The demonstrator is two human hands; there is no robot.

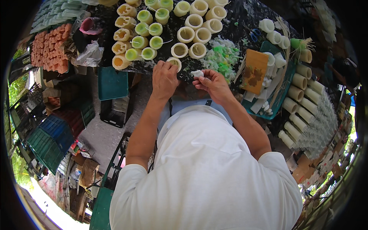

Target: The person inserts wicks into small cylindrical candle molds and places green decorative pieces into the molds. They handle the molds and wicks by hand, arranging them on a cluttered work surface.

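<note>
At the near edge of the dark table, my left hand [165, 79] curls its fingers around the side of a small cream candle [174, 62]. Its fingertips are partly hidden. Just to the right, my right hand [214, 86] pinches a small crumpled white lump [197, 73], perhaps wax or cloth, between thumb and fingers. Past the hands stand cream cup-shaped candles [197, 50] with wicks. Pale green candles [149, 53] and scalloped yellowish ones [121, 61] form rows to the left. A heap of green and white wax shavings [220, 57] lies beyond my right hand.
On the right, a teal tray [275, 102] holds white pieces under a brown card [255, 71]. Blue-handled scissors [255, 35] lie farther back. Cream cylinders [301, 96] are stacked right. Orange pieces [50, 48] and a pink cup [91, 26] sit left; a teal bin [113, 83] is below.
</note>
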